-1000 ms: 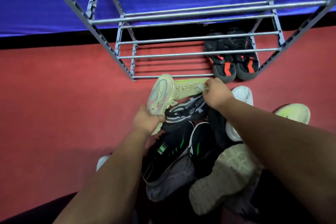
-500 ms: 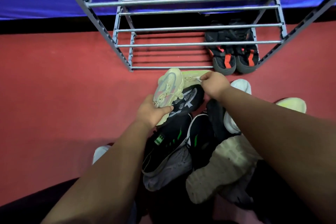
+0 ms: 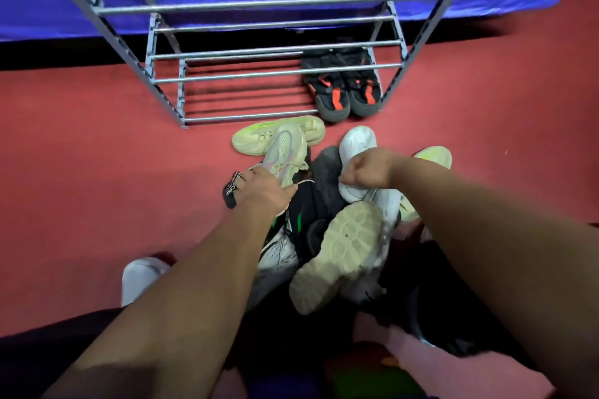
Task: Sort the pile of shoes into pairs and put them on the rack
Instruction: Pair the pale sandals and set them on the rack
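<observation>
Both bare arms reach forward, left hand [image 3: 264, 189] and right hand [image 3: 368, 170] curled closed.

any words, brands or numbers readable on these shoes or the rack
None can be read.
black strap by the left hand: white letters, too blurred to read.
yellow-green sole: faint mark, illegible.
rack: no label visible.
</observation>
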A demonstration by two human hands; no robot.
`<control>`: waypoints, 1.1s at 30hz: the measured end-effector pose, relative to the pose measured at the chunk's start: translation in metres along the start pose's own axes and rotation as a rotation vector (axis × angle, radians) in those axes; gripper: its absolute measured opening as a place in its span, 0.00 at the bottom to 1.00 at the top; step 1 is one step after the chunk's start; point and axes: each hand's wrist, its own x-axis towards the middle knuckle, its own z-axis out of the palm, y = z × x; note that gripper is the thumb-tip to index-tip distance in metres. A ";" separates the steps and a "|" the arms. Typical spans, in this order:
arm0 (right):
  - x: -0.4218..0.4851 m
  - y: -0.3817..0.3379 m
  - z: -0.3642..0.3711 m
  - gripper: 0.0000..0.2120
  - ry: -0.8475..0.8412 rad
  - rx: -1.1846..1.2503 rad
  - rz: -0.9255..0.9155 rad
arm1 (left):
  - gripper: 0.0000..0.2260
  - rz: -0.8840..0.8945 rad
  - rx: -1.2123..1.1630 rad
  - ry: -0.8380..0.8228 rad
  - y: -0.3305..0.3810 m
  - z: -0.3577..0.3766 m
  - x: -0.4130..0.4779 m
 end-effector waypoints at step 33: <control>0.016 -0.072 0.000 0.10 -0.041 0.811 0.062 | 0.14 -0.041 -1.179 -0.149 -0.003 -0.040 -0.008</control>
